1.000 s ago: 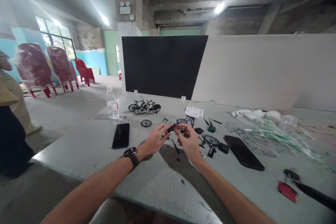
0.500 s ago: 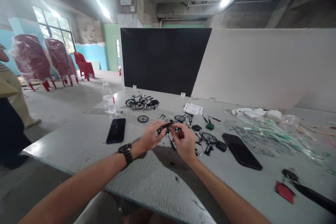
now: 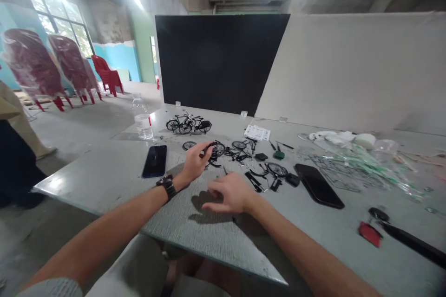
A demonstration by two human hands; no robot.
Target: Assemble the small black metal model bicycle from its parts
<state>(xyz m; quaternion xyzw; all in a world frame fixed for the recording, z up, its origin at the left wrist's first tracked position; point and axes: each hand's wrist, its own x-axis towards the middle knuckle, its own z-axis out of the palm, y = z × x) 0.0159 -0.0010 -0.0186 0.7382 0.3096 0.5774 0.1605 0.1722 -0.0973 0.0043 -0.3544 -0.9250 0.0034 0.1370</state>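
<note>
My left hand, with a dark watch on the wrist, pinches a partly built black model bicycle by one end; a spoked wheel shows beside the fingertips. My right hand hovers nearer the table's front edge, thumb apart from the loosely bent fingers, with nothing visible in it. Just behind the left hand lies a loose wheel. Small black bicycle parts are spread to the right of the hands, among them another wheel.
Small assembled model bicycles stand near a water bottle. Phones lie at left and right. Printed paper, clear plastic wrapping and keys with a red tag are on the table. A black panel stands behind.
My hands have come apart. The left keeps the model bicycle and has moved slightly left and away; the right has let go and drawn back toward me. The view has tilted down.
</note>
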